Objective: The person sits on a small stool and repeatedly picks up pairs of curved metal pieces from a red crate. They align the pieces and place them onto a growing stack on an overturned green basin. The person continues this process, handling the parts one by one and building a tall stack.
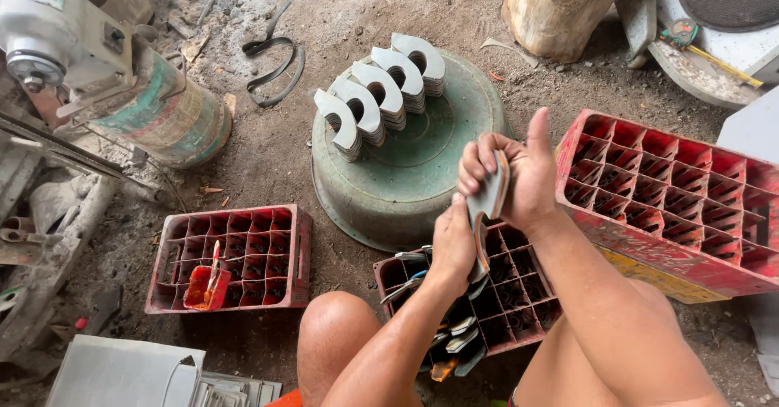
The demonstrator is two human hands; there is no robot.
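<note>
My right hand (519, 176) grips a small stack of flat grey metal cut-outs (492, 194), thumb raised. Just below it, my left hand (451, 245) is closed on the lower end of another curved metal piece (479, 253). Both hands hover over a red divided crate (503, 297) between my knees, where several metal pieces (454, 338) stick out of the cells. Ahead, an upturned green basin (406, 188) carries several stacks of grey arch-shaped metal pieces (381, 94) in a curved row.
A red crate (243, 249) at the left holds an orange piece (204, 285). A larger red crate (690, 204) lies tilted at the right. A machine with a green drum (162, 115) stands far left, a wood block (560, 5) at the back, a rubber belt (276, 58) on the dirt.
</note>
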